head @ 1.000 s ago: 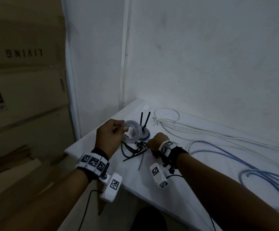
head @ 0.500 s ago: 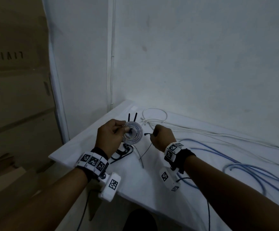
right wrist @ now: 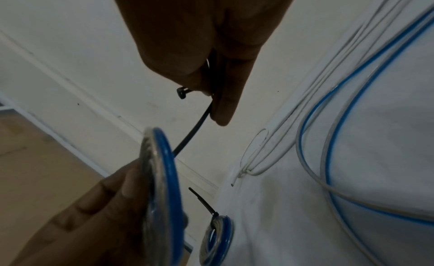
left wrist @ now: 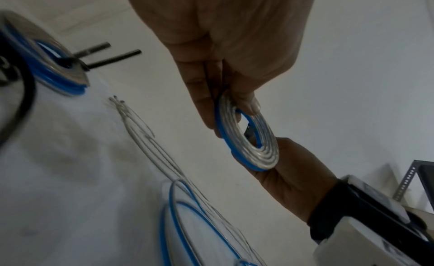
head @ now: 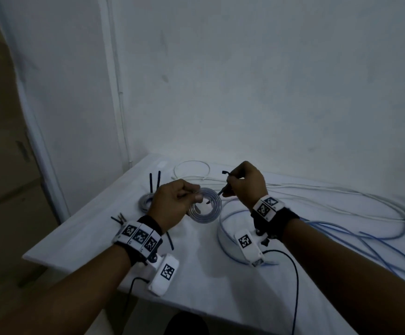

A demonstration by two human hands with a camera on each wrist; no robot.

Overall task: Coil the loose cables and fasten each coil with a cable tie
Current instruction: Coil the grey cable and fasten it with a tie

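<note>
The left hand (head: 172, 206) pinches a flat blue-and-silver cable coil (head: 205, 208) above the white table (head: 80, 228). Just right of it, the right hand (head: 245, 184) pinches a thin black plastic cable tie (right wrist: 192, 132), whose tail reaches into the coil's centre. A second, already tied coil (right wrist: 217, 238) lies on the table behind the left hand.

White table (head: 100, 228), perhaps cardboard boxes (head: 0, 165)

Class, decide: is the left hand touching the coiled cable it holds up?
Touching. The left wrist view shows the left hand pinching the coiled cable between thumb and fingers.
</note>
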